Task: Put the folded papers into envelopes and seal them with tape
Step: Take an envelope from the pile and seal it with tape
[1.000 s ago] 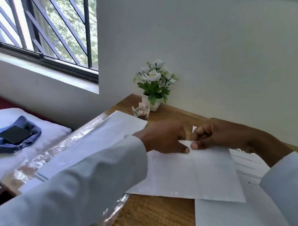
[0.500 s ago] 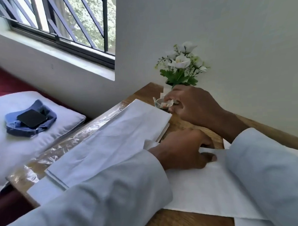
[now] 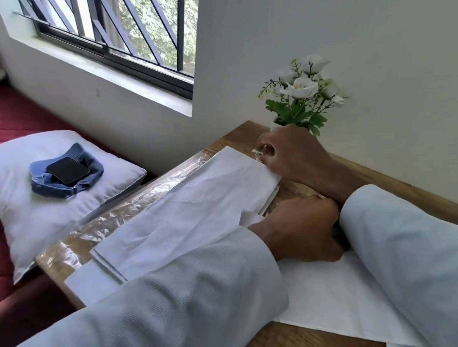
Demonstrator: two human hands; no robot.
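My left hand [image 3: 303, 227] presses down on a white envelope [image 3: 333, 300] that lies flat on the wooden table [image 3: 407, 191]; its fingertips are hidden behind my right sleeve. My right arm crosses over it to the table's far corner. There my right hand [image 3: 290, 152] curls its fingers around a small tape roll [image 3: 257, 153], of which only a sliver shows. A stack of white envelopes and papers [image 3: 197, 201] lies to the left of both hands, on a clear plastic sleeve [image 3: 135, 211].
A pot of white flowers [image 3: 303, 96] stands just behind my right hand against the wall. Left of the table, a white pillow [image 3: 27, 208] carries a blue cloth [image 3: 65, 183] and a black phone [image 3: 67, 170]. A barred window [image 3: 127, 33] is above.
My right hand left the envelope flap, reached across to the far corner and closed on the tape roll. My left hand stayed pressing the envelope. The view swung left.
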